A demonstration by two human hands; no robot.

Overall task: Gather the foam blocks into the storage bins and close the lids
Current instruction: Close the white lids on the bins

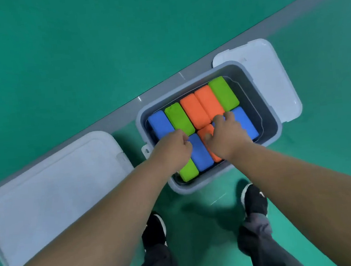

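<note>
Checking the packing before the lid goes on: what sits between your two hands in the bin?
A blue foam block lies between the left hand and the right hand, inside the open bin, seen in the head view.

Right hand [227, 137] hides most of the orange block [203, 131]; left hand [171, 147], grip unclear; closed bin [46, 189] cut off left.

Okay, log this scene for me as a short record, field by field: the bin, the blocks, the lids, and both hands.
bin: grey storage bin, open, on green floor
contents: foam blocks in blue, green and orange, packed in two rows
lid: white lid off, lying at the bin's far right
other lid: second white lid at left, underside hidden
hands: left hand and right hand on the near row, grip unclear
</note>
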